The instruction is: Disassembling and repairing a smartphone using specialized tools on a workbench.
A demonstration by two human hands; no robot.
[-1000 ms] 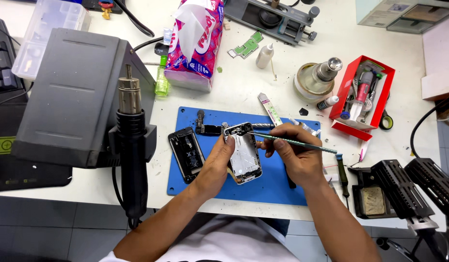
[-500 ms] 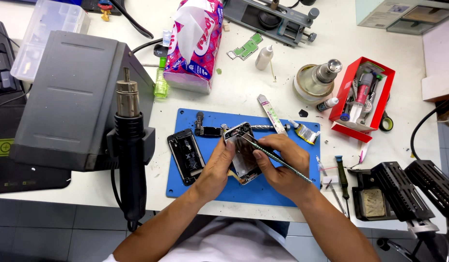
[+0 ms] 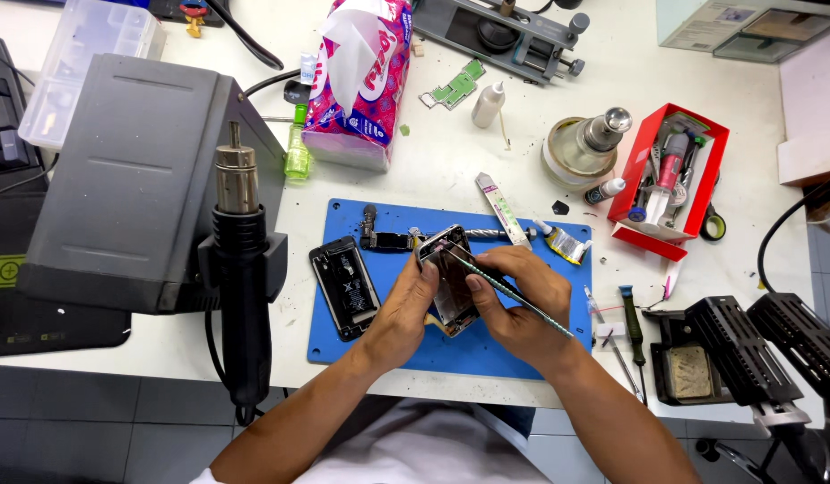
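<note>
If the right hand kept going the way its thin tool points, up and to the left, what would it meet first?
The right hand aims its thin tool into the opened phone body held by the left hand. The tip seems already at the phone; depth is unclear.

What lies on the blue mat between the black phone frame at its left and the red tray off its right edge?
In the head view, both hands holding an opened phone and a thin tool, then a crumpled tube.

Opened phone on mat, left of held phone frame.
</note>
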